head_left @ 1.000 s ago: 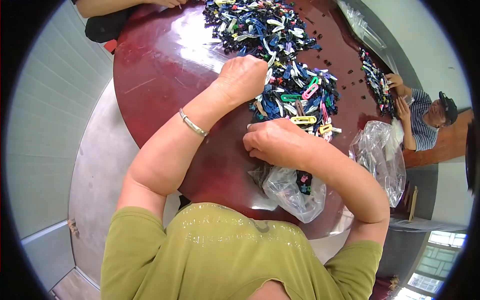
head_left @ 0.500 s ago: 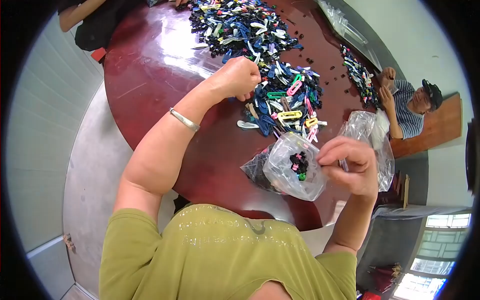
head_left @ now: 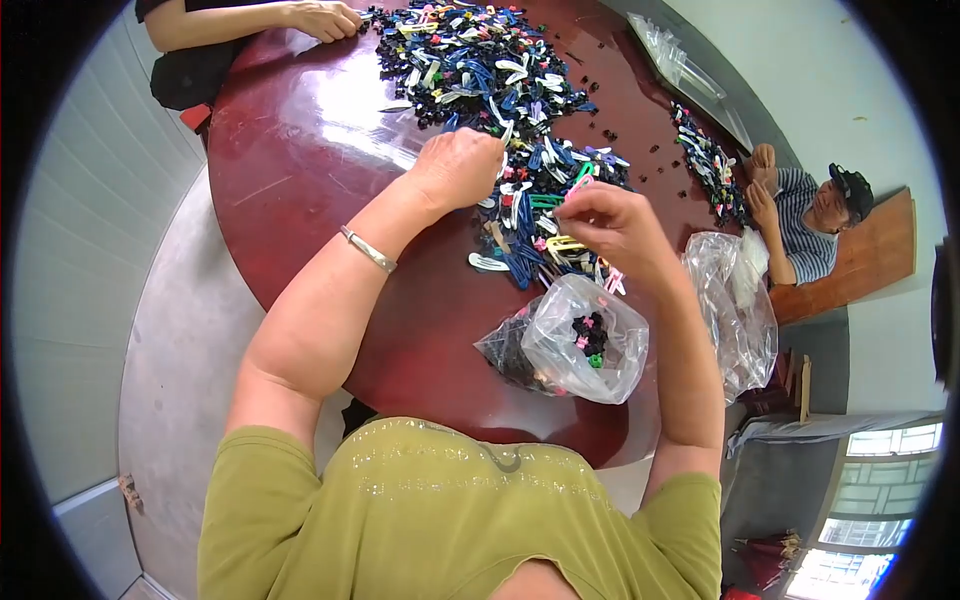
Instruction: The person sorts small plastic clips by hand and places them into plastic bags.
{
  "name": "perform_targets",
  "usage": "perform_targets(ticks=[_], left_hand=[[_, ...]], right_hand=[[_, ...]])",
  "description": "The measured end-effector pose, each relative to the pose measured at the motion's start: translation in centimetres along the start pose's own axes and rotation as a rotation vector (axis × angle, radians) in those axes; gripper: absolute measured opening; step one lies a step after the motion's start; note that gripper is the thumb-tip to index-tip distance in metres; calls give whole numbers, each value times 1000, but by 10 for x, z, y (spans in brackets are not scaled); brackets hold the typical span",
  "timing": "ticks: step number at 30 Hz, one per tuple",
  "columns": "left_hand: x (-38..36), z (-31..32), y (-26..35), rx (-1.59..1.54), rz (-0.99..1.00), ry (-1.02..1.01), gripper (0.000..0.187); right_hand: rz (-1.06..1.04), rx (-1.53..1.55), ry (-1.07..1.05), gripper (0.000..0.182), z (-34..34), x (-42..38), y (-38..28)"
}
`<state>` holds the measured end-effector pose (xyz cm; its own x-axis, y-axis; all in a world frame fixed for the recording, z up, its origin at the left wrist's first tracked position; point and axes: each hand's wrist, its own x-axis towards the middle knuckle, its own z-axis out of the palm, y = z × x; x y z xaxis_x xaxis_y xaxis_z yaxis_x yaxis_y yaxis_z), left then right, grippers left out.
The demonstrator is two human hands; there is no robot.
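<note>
My left hand (head_left: 458, 168) is curled over the left edge of a pile of snap hair clips (head_left: 522, 262) in blue, white, black and bright colours. Its fingertips are hidden, and I cannot make out what they hold. Thumb and forefinger of my right hand (head_left: 615, 225) come together above the same pile, near a green clip (head_left: 546, 201) and a pink clip (head_left: 580, 187); anything pinched there is too small to name. Closer to my body stands a clear plastic bag (head_left: 622, 375), its mouth wide, with small black, pink and green claw clips (head_left: 590, 335) inside.
A larger heap of mixed clips (head_left: 470, 65) lies farther back on the round red table (head_left: 300, 200). Another person's hand (head_left: 325, 20) reaches its left side. At right, a person in a striped shirt (head_left: 805, 235) sits by a smaller heap (head_left: 708, 165). Crumpled plastic bags (head_left: 725, 300) lie nearby.
My right hand has moved from beside the bag's mouth up and left to above the clip pile. My left hand has shifted slightly down and left. Another person's hand has come into view at the far heap.
</note>
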<state>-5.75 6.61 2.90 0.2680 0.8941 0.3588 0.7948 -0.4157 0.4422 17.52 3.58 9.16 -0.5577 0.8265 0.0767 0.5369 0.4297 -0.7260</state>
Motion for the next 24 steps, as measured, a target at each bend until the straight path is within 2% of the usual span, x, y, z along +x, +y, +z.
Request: perform_targets(ticks=[4, 7, 11, 14, 15, 19, 22, 24], left_hand=[[-3, 6, 2, 19, 44, -32, 16], [-3, 9, 3, 13, 61, -43, 17], [-4, 3, 8, -22, 35, -53, 16], [-3, 1, 7, -42, 55, -58, 15], [-3, 2, 7, -79, 42, -62, 17], [-3, 4, 5, -233, 53, -66, 22], [-1, -3, 11, -370, 47, -122, 23], [-1, -9, 17, -520, -11, -193, 23]], right_hand=[[-121, -298, -56, 18, 13, 19, 12], [-179, -304, -72, 19, 21, 27, 13], [-139, -242, -10, 17, 24, 29, 10], [99, -21, 43, 18, 19, 21, 13], [166, 194, 45, 18, 17, 14, 6], [106, 488, 33, 19, -5, -25, -10], [-31, 365, -111, 17, -33, -49, -32], [-52, 406, -214, 14, -40, -54, -44]])
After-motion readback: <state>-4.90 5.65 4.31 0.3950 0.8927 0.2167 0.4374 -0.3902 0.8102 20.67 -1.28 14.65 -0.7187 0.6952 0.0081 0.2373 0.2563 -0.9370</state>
